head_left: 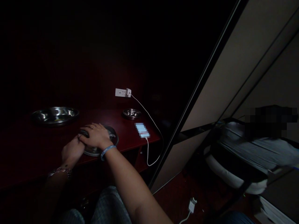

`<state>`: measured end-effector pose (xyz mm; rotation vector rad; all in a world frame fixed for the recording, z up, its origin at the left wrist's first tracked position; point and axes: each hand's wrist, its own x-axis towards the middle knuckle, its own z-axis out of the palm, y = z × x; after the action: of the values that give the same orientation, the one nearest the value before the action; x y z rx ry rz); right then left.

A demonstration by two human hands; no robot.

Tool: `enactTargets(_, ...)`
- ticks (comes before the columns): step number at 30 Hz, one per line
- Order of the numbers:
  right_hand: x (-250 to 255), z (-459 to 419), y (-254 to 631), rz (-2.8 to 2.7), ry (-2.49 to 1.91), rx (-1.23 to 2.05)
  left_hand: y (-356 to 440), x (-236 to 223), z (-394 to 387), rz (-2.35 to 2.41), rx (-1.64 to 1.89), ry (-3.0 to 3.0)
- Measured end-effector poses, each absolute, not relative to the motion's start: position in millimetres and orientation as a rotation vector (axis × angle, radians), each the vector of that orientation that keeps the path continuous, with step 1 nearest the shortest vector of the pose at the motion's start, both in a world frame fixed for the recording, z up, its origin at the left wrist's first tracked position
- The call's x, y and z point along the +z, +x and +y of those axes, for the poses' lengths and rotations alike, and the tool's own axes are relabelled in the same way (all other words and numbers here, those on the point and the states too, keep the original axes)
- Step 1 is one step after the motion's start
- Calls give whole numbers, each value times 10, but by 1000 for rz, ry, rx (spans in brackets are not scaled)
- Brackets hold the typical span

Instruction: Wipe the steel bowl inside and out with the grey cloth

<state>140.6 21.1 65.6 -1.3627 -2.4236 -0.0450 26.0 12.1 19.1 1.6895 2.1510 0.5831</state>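
Observation:
My right hand point(96, 136) reaches over a round, shiny metal dish point(115, 145) near the table's front edge. Its fingers and thumb close around a small dark thing point(84, 133) whose kind I cannot make out. Just left of it, my left hand point(73, 151) is curled, its fingers partly hidden and touching the right hand at the dish's left side. What it holds, if anything, is hidden. A dark, patterned area shows inside the dish beside my right hand. My right wrist has a blue band; my left wears a chain bracelet.
On the dark red table point(126, 137) stand a large steel bowl point(56, 116) and a small steel bowl point(131, 114). A charging phone point(142, 130) is wired to the wall socket point(120, 92). A partition point(198, 102) rises at right; beyond it a person in grey point(259, 146) sits.

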Motion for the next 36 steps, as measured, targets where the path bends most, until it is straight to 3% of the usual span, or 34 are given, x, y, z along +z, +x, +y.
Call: enactTargets(36, 610, 206, 1309, -2325, -1428, -67, 262, 198, 107, 2141, 636, 1682)
